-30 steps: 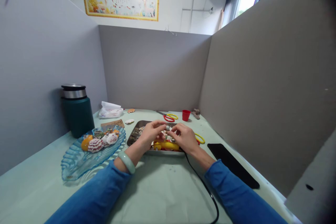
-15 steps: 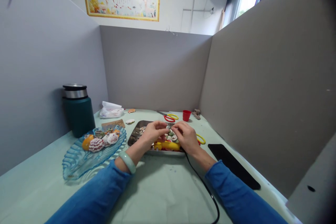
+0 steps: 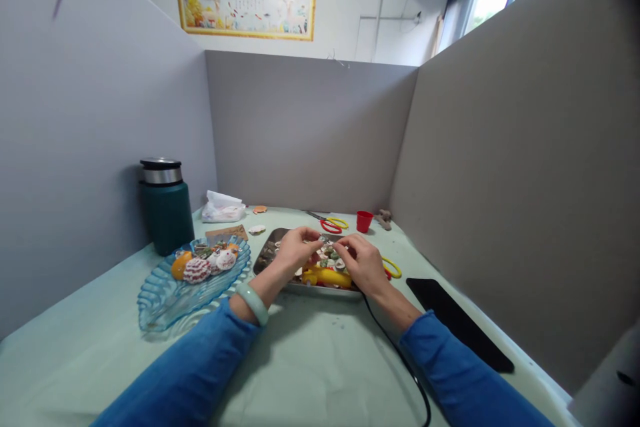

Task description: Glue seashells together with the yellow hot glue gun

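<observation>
Above a metal tray (image 3: pixel 274 235) filled with small shells, my left hand (image 3: pixel 296 252) and my right hand (image 3: pixel 364 263) face each other with fingertips a little apart. The left fingers are pinched; whatever lies between them is too small to name. My right thumb and forefinger are also pinched together, and I cannot make out what they hold. Across the tray's front lies a yellow glue gun (image 3: pixel 327 277), beneath my hands, with a black cord (image 3: pixel 400 353) running toward me. A pale green bangle (image 3: pixel 253 303) circles my left wrist.
To the left are a blue glass dish (image 3: pixel 167 307) holding shells and a dark green flask (image 3: pixel 167 217). Tissues (image 3: pixel 223 207), scissors (image 3: pixel 333 224) and a red cup (image 3: pixel 364 221) stand behind. A black flat slab (image 3: pixel 460 323) lies right. Grey partitions (image 3: pixel 310 133) surround the table.
The view has turned slightly left, so everything sits further right in the picture. My fingertips have drawn slightly apart, still over the tray.
</observation>
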### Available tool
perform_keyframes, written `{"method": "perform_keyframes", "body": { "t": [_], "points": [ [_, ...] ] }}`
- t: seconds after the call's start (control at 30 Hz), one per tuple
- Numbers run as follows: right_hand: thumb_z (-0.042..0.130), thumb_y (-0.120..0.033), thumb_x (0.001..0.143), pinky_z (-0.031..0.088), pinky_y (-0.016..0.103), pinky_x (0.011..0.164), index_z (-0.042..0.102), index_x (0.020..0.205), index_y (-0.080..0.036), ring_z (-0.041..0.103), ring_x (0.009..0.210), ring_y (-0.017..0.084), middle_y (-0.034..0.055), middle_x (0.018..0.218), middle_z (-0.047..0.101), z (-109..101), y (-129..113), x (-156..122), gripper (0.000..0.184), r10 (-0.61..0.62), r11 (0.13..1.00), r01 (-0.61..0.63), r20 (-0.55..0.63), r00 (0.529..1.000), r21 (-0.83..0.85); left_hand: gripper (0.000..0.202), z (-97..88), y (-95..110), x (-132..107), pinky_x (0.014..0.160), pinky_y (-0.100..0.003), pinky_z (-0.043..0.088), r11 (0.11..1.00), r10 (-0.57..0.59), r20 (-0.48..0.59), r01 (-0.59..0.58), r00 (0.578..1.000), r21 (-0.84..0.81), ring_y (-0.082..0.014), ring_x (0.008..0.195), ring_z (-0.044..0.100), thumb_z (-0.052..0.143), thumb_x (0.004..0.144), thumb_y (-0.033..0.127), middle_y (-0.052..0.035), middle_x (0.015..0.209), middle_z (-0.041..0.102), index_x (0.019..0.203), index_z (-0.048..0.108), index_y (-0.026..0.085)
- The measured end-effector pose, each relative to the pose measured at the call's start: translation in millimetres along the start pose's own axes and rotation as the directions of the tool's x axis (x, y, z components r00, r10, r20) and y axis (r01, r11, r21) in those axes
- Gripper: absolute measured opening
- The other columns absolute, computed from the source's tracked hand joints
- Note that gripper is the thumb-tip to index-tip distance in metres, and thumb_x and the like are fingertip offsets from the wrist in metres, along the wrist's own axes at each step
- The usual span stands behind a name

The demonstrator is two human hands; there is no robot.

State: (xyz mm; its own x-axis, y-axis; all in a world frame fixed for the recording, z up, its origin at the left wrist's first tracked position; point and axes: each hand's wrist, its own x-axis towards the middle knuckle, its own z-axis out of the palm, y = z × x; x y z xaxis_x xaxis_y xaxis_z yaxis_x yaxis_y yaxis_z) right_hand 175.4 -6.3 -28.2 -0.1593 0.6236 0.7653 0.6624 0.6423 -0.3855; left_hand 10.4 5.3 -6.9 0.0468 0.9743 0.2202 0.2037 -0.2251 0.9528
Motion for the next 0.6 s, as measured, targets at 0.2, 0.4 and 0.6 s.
{"method": "perform_keyframes", "body": {
  "t": [0.2, 0.4, 0.6],
  "points": [
    [0.048, -0.033, 0.089, 0.040, 0.026, 0.067, 0.062, 0.075, -0.018, 0.057, 0.072, 0.016, 0.0041, 0.077, 0.062, 1.4, 2.2, -0.4, 0.025, -0.006, 0.999, 0.007, 0.024, 1.000, -0.034, 0.047, -70.0, 17.2, 13.0, 0.050, -0.021, 0.045, 0.876, 0.030, 0.022, -0.037, 0.999, 0.480, -0.0110, 0.051, 0.061, 0.065, 0.071, 0.020, -0.0051, 0.082, 0.070, 0.116, 0.054, 0.016],
    [0.048, -0.032, 0.089, 0.039, 0.026, 0.065, 0.062, 0.073, -0.018, 0.057, 0.071, 0.017, 0.0040, 0.076, 0.064, 1.6, 3.0, -2.1, 0.025, -0.005, 0.998, 0.008, 0.048, 0.999, -0.062, 0.032, -137.4, 24.8, 3.7, 0.064, -0.028, 0.045, 0.476, -0.161, -0.152, 0.211, 0.975, 0.854, -0.0199, 0.062, 0.065, 0.060, 0.067, 0.022, -0.0063, 0.073, 0.071, 0.098, 0.070, 0.021],
    [0.047, -0.031, 0.088, 0.039, 0.026, 0.064, 0.063, 0.073, -0.018, 0.057, 0.070, 0.016, 0.0046, 0.076, 0.065, 0.9, 2.7, -1.9, 0.026, -0.006, 0.998, 0.010, 0.060, 0.998, -0.069, 0.020, -140.3, 14.8, 4.2, 0.066, -0.034, 0.045, 0.253, -0.178, -0.262, 0.301, 0.949, 0.919, -0.0304, 0.082, 0.063, 0.062, 0.065, 0.028, -0.0175, 0.090, 0.070, 0.077, 0.073, 0.017]
  ]
}}
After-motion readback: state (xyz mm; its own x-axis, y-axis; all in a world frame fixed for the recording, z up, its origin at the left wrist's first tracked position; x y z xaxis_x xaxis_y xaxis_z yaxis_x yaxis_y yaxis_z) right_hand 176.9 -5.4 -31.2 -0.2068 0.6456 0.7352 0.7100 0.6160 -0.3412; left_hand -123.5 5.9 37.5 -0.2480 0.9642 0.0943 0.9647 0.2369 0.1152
